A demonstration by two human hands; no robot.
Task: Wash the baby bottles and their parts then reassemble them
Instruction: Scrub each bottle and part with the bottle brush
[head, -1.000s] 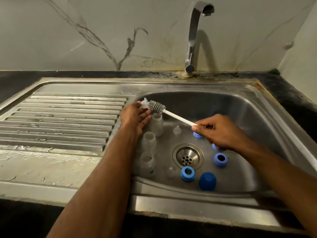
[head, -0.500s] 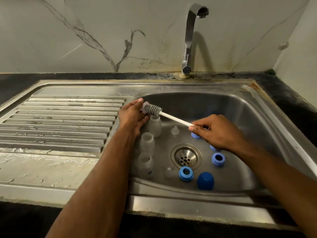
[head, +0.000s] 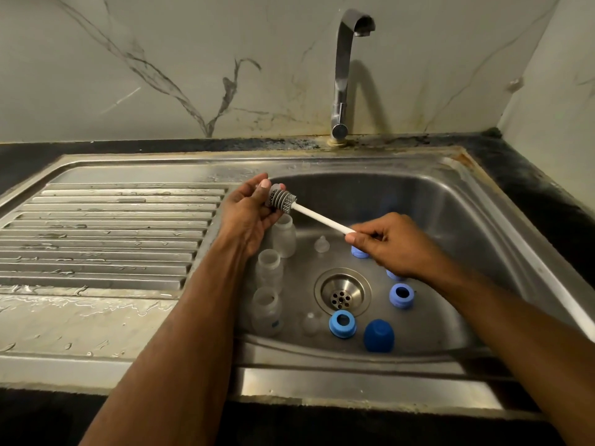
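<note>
My left hand [head: 249,212] curls round the grey bristled head of a bottle brush [head: 283,201] above the sink's left side; a small clear part seems to sit over the brush tip, hard to make out. My right hand [head: 396,246] pinches the brush's white handle [head: 322,218]. On the sink floor stand three clear bottles [head: 283,236] [head: 269,268] [head: 266,312] in a row on the left. Two clear teats [head: 321,244] [head: 310,323], blue rings [head: 342,323] [head: 401,296] and a dark blue cap [head: 378,335] lie around the drain [head: 342,292]. Two more blue parts [head: 359,252] are half hidden under my right hand.
The steel sink [head: 450,220] has a ribbed, wet drainboard [head: 106,230] on its left. A curved tap [head: 341,75] rises behind the basin, with no water running. Dark counter and a marbled wall surround it.
My left hand has turned palm-up and closed further round the brush head. Both hands have shifted slightly left and up with the brush.
</note>
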